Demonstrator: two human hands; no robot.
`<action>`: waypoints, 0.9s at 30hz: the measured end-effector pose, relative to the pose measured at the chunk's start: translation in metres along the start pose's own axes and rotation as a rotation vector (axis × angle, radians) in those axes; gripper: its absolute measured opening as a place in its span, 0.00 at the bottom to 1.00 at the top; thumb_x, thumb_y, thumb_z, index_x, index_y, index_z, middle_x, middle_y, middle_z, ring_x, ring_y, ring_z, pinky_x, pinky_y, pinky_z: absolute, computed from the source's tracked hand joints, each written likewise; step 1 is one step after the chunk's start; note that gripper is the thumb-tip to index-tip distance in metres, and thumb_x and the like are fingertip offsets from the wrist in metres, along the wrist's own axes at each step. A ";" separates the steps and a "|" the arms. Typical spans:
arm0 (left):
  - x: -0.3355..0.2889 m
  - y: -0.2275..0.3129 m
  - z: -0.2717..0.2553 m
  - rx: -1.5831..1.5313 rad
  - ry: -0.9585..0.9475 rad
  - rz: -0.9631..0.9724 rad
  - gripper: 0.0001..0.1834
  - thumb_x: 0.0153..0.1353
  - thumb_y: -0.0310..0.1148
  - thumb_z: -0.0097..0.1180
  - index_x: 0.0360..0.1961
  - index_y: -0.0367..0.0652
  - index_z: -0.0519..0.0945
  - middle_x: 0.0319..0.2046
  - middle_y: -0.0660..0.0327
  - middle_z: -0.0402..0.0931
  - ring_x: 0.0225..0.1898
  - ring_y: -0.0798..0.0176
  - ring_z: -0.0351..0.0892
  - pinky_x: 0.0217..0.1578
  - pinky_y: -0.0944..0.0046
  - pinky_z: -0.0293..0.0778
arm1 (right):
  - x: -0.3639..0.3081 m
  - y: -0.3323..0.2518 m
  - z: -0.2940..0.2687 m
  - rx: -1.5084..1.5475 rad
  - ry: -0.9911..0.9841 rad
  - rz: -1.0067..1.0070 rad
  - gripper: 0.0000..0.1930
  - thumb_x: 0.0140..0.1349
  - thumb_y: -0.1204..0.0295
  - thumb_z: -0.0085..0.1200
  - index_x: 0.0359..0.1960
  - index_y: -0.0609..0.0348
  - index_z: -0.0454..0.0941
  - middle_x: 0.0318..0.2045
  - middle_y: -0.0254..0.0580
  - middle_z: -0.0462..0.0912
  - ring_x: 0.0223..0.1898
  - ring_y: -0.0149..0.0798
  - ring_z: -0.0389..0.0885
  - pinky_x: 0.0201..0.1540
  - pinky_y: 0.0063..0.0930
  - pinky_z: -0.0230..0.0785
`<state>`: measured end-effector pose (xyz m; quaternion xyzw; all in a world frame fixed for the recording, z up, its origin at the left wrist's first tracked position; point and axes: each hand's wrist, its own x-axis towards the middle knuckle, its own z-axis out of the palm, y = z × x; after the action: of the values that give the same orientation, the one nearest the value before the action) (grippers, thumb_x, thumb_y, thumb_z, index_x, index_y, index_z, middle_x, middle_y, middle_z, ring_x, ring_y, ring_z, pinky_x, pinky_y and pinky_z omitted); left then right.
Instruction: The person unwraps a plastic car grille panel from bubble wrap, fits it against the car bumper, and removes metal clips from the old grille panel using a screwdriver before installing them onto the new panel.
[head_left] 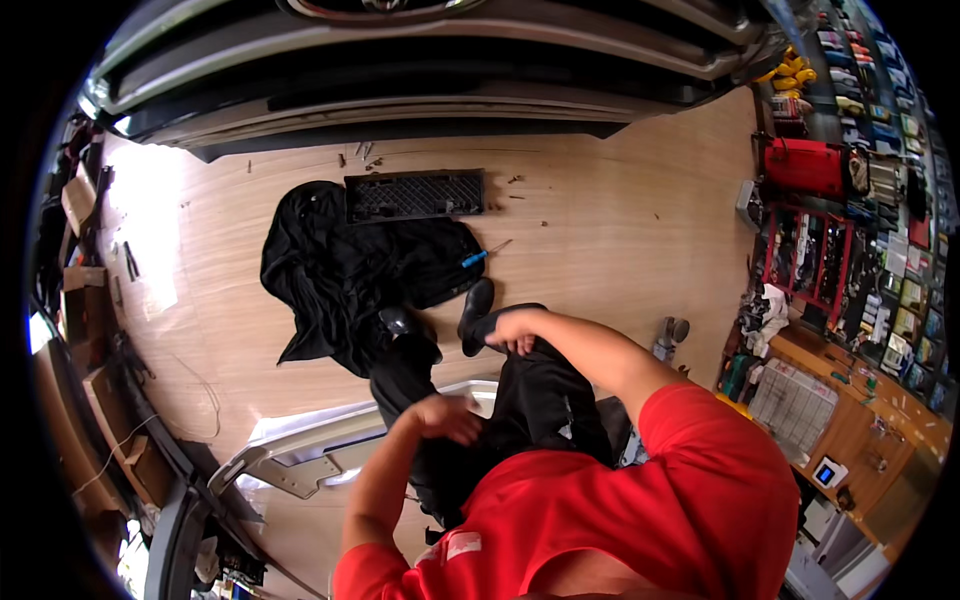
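Observation:
My left hand point(448, 418) hovers over my left thigh, fingers loosely stretched and slightly blurred, holding nothing. Near my right knee rests my right hand point(515, 328), its fingers hanging apart with nothing in them. Beyond my shoes, a black cloth point(330, 265) lies crumpled on the floor. On its far edge is a black rectangular grille panel point(415, 195) with a diamond pattern. A screwdriver with a blue handle point(474, 259) lies at the cloth's right edge. Beneath and left of my legs sits a pale curved car body panel point(300, 455), partly hidden by me.
A vehicle's front bumper point(420, 90) spans the far side. Small screws and clips point(370, 155) lie scattered near the cloth. At right stand a red toolbox point(803, 167), a red tool rack point(810, 255) and a wooden workbench point(905, 440). Cardboard boxes point(85, 300) line the left.

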<state>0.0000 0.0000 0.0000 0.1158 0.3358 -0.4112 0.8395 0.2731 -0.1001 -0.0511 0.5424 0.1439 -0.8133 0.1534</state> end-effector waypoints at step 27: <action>0.038 0.172 -0.186 0.488 1.147 1.500 0.12 0.62 0.29 0.57 0.45 0.35 0.78 0.39 0.50 0.81 0.42 0.58 0.83 0.42 0.64 0.76 | 0.379 -0.055 -0.184 0.608 0.714 0.315 0.22 0.63 0.62 0.51 0.55 0.63 0.69 0.49 0.57 0.73 0.37 0.58 0.78 0.38 0.54 0.73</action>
<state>0.0615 0.1735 -0.1778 0.6527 0.4381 0.2908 0.5454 0.2671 -0.0118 -0.4667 0.8226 -0.1399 -0.5489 0.0505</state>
